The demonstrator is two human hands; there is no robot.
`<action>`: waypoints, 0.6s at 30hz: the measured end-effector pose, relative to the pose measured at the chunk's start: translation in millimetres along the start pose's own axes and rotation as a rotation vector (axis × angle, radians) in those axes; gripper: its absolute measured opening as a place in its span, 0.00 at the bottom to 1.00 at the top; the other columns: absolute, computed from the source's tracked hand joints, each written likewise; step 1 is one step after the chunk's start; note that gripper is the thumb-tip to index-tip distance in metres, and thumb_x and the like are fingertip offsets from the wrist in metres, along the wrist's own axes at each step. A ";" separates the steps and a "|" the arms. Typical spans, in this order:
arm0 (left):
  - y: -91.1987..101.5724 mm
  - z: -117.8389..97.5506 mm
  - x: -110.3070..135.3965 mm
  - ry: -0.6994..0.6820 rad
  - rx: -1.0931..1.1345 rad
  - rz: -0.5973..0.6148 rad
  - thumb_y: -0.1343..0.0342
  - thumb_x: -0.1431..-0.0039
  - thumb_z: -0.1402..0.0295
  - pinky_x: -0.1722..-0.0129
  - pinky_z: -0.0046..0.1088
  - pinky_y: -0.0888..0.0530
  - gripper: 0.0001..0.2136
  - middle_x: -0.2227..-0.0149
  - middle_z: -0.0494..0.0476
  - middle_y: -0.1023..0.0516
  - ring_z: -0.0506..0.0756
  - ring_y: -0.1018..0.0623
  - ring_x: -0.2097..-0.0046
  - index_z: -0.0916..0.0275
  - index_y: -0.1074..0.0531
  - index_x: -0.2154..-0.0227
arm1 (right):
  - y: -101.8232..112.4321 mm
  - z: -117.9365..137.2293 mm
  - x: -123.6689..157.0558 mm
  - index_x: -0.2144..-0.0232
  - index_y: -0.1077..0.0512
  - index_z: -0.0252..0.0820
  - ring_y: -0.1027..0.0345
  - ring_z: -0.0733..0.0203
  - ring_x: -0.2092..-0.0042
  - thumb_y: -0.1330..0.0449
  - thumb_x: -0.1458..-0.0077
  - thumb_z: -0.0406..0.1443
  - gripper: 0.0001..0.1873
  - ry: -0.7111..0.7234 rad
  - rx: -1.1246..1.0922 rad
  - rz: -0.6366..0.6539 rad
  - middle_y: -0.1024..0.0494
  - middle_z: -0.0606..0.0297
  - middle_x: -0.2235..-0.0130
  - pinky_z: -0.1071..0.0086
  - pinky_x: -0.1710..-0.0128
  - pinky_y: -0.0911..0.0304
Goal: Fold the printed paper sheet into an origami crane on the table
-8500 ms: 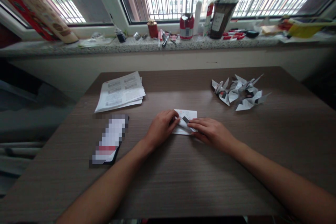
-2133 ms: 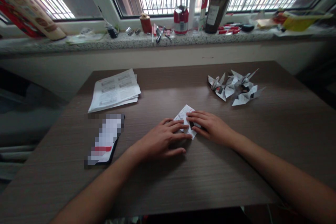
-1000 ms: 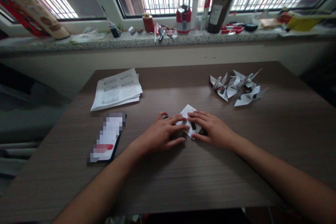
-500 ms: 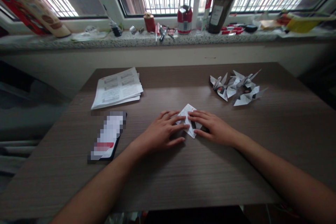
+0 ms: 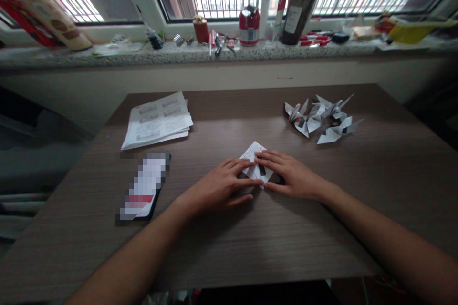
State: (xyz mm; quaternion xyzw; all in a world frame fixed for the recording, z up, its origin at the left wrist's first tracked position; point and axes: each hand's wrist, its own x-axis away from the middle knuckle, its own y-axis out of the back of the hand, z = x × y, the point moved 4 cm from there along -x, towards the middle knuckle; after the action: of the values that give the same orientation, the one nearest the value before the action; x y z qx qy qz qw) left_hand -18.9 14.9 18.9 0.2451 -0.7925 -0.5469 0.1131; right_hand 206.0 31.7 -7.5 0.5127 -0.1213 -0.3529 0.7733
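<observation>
A small piece of folded printed paper (image 5: 254, 148), roughly diamond-shaped, lies flat on the table between my hands. From its left side my left hand (image 5: 223, 182) reaches over it, fingers stretched out, with the index fingertip near the lower corner and the thumb on the table. My right hand (image 5: 291, 173) rests on the paper's right side, its fingers apart and extended. Both hands press on the sheet without gripping it, and the fingers hide part of its folds.
On the brown table (image 5: 229, 243), a stack of printed sheets (image 5: 157, 119) lies back left, with a phone (image 5: 146, 186) in front. Several folded paper cranes (image 5: 322, 116) sit back right. The stone windowsill (image 5: 125, 59) holds a red can (image 5: 249, 26), a dark cup (image 5: 299, 16) and small items.
My left fingers have slid down along the paper toward its lower corner, the index finger stretching further right. My right hand has hardly moved. The view has shifted slightly.
</observation>
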 end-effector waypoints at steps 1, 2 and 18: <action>-0.9 0.5 0.3 0.003 -0.003 0.000 0.41 0.29 0.59 0.32 0.53 0.36 0.21 0.28 0.58 0.40 0.67 0.37 0.30 0.44 0.30 0.35 | -0.3 0.3 -0.2 0.28 0.42 0.53 0.47 0.47 0.27 0.38 0.34 0.48 0.37 -0.004 0.005 -0.001 0.37 0.60 0.28 0.46 0.29 0.44; -1.9 0.9 0.5 0.005 -0.006 -0.002 0.41 0.29 0.59 0.32 0.53 0.36 0.22 0.28 0.58 0.40 0.67 0.37 0.30 0.43 0.31 0.35 | -0.6 0.6 -0.4 0.28 0.41 0.52 0.46 0.47 0.27 0.38 0.35 0.48 0.37 -0.006 0.008 -0.003 0.37 0.59 0.28 0.46 0.29 0.44; -4.6 2.5 1.6 -0.007 -0.028 -0.019 0.41 0.28 0.60 0.33 0.51 0.35 0.20 0.28 0.61 0.40 0.66 0.36 0.30 0.46 0.30 0.36 | -0.1 2.8 -0.9 0.28 0.41 0.48 0.48 0.46 0.27 0.36 0.37 0.44 0.39 -0.010 -0.023 0.025 0.38 0.57 0.28 0.45 0.28 0.47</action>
State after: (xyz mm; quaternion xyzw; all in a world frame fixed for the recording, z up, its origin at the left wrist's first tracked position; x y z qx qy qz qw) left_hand -20.1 14.8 13.6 0.2489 -0.7828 -0.5599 0.1087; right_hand 203.8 30.3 -6.2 0.5004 -0.1275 -0.3473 0.7828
